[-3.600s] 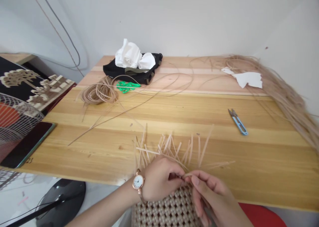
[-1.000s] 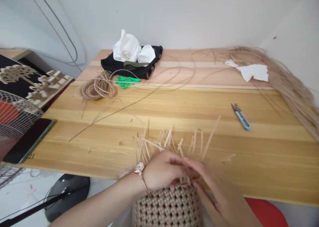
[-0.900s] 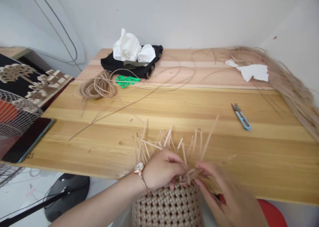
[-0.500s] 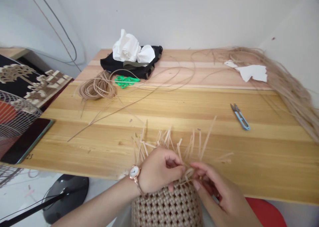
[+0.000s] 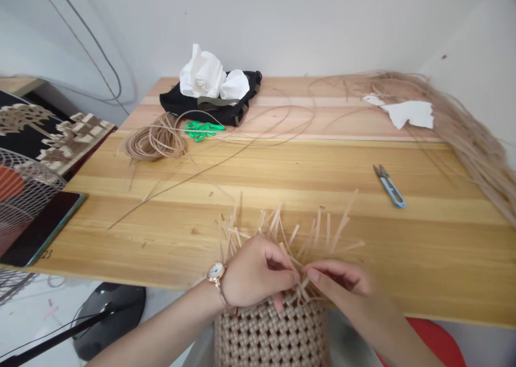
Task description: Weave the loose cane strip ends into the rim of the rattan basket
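Observation:
A woven tan basket [image 5: 274, 335] is at the bottom centre, with loose flat strips [image 5: 278, 222] fanning up from its top edge over the table. My left hand [image 5: 260, 275], with a watch at the wrist, pinches a strip at the basket's top edge. Close beside it on the right, my right hand [image 5: 342, 283] has thumb and forefinger pressed together on a strip, the fingertips of both hands nearly touching. Crossed strips show just below the fingertips.
On the wooden table [image 5: 282, 179] are blue snips [image 5: 389, 187], a coil of cane [image 5: 155, 138], green ties [image 5: 203, 130], a black bag [image 5: 173, 101] with white paper, a long cane bundle [image 5: 471, 136] and a phone [image 5: 42, 227]. A red stool [image 5: 435, 343] is lower right.
My right hand has shifted slightly up, its thumb and forefinger closing near my left fingertips. Some strips on the right lean differently. The view has shifted a little.

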The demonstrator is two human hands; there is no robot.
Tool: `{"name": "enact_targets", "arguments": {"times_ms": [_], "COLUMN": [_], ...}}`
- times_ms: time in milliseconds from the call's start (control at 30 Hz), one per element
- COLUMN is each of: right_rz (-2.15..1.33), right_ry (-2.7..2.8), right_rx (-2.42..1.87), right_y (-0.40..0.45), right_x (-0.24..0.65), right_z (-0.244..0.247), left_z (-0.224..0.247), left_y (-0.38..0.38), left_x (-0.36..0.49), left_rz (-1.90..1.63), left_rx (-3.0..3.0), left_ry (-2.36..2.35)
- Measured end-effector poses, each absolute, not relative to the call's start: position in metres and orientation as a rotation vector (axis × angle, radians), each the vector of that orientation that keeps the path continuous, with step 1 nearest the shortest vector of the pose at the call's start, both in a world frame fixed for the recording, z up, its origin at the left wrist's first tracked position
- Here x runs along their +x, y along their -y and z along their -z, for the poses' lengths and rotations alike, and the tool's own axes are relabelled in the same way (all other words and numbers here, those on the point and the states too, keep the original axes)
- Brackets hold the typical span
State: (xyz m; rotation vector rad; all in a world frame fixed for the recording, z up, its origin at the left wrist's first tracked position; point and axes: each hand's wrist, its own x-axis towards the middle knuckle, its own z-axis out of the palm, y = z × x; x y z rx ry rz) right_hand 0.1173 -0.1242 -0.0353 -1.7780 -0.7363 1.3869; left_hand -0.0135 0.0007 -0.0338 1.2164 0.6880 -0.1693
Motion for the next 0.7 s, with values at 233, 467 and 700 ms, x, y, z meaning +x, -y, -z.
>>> {"name": "enact_targets", "arguments": {"times_ms": [233,467,700], "right_rz": [-1.243,-1.420,-1.624], "right_ry": [0.878,0.913,1.397], "right_rx": [-1.900,-1.847,-1.767], "right_y": [0.126,0.124,0.136], "right_x": [0.119,0.125,0.146], "right_z": [0.038,0.033,0.027], "left_z": [0.036,0.035,0.033], "left_y": [-0.001,-0.003,-0.006], "left_x": [-0.014,-0.016,-0.019], "left_rz": [0.160,0.171,0.162], "left_rx": [1.152,1.172,1.228], "left_ry": [-0.636,-0.662,-0.643]}}
